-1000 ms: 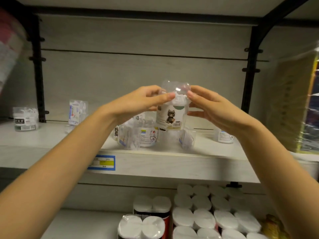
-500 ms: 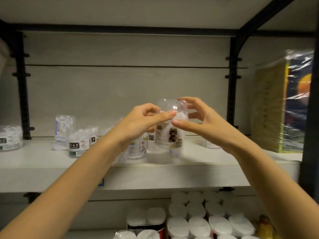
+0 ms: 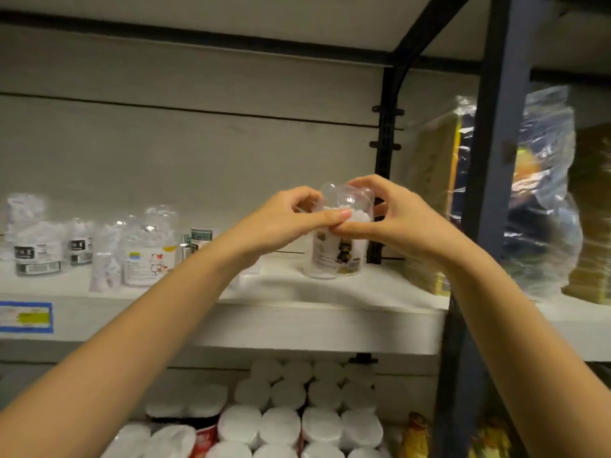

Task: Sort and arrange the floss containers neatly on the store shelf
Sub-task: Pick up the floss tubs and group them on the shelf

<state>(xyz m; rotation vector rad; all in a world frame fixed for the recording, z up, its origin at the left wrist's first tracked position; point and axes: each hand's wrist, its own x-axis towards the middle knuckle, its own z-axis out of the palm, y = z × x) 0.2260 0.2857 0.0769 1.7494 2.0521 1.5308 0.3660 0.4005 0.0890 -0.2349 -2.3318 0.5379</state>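
Item: floss jar (image 3: 337, 256), upright, long axis vertical, just left of post (image 3: 385, 160), base at shelf (image 3: 330, 312); contact unconfirmed. Lid end pinched between left hand (image 3: 284, 219) and right hand (image 3: 406, 219), grips curled. Other jars (image 3: 145, 259) well left of post.

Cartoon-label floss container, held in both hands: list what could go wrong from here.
1. The left hand and right hand pinch only the clear top of the cartoon-label container; if that top is a loose lid, the grip could pop it off and spill the contents.
2. The left forearm passes close by the other containers; a careless pull-back could topple them off the shelf.
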